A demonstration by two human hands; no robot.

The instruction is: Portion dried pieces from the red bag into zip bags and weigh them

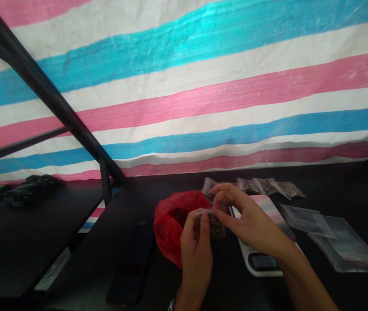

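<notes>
Between my two hands hangs a small clear zip bag with brownish dried bits in it. My left hand pinches its top edge at one end, thumb against fingers. At the other end, my right hand grips the same edge between thumb and forefinger. Just behind the left hand sits a red plastic bag, its mouth open on dark contents. Under my right wrist lies a white kitchen scale with a small display; its digits are too blurred to read.
Several filled zip bags lie along the back of the black table. Flat clear bags are stacked at the right. A dark flat object lies left of the red bag. Behind rises a striped tarp, crossed by a black metal frame.
</notes>
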